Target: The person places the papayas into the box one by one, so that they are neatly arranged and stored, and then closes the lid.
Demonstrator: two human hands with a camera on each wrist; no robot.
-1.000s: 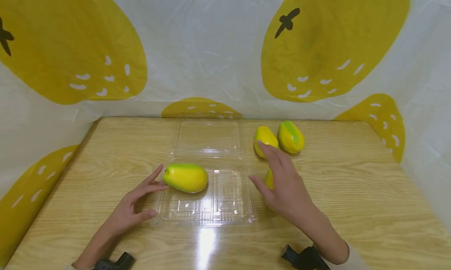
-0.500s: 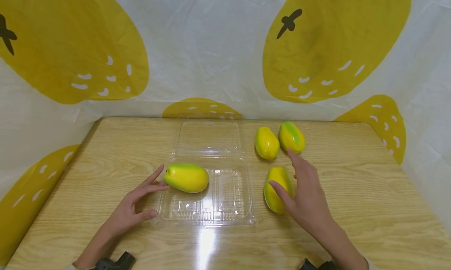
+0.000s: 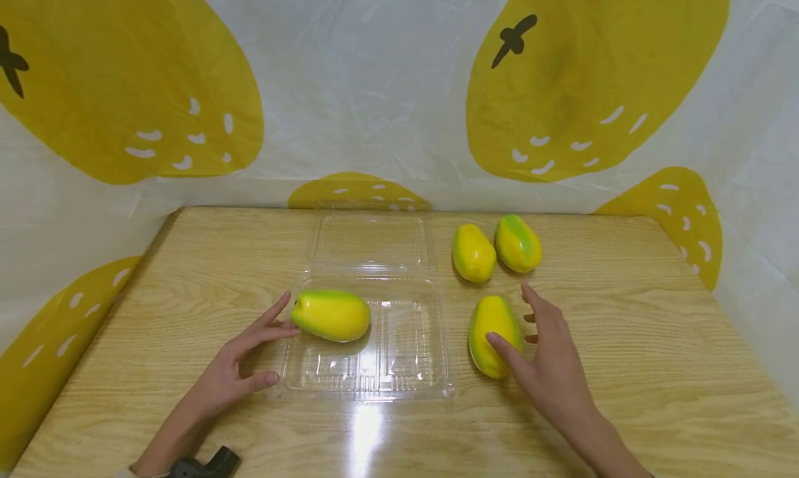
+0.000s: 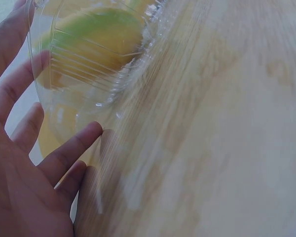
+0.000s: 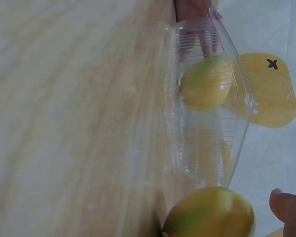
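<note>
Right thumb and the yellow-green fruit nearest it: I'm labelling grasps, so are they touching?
Apart: the right wrist view shows pale backdrop between the right thumb and the nearest fruit, though they overlap in the head view.

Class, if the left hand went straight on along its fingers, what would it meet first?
Probably the clear container, at its left side, then the fruit inside; contact is hard to judge.

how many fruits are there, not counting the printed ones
4: one fruit in the clear container, a second fruit by the right hand, a third fruit and fourth fruit farther back on the table.
</note>
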